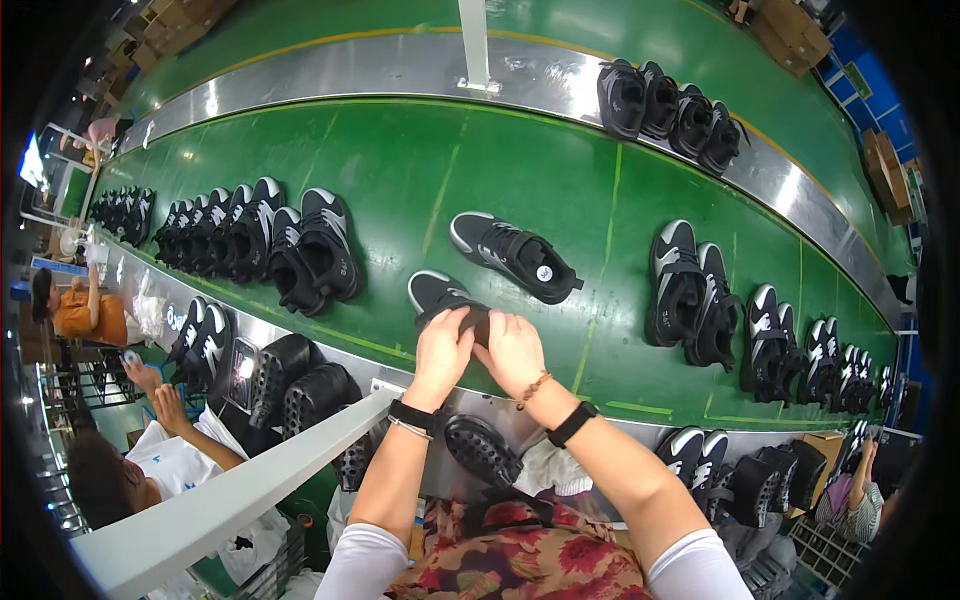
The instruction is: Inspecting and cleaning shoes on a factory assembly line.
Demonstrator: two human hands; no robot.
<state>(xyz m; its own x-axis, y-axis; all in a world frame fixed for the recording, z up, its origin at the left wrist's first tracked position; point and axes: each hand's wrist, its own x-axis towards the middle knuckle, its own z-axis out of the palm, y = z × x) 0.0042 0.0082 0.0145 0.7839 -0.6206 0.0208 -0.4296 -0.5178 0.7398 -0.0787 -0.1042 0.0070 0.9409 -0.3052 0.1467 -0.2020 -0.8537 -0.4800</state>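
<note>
Shoe factory line: green conveyor belt (rows of black sneakers)

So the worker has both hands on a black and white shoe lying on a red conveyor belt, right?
Not quite: the belt is green, not red. The head view shows the left hand and the right hand both on the black and white shoe lying on it.
</note>
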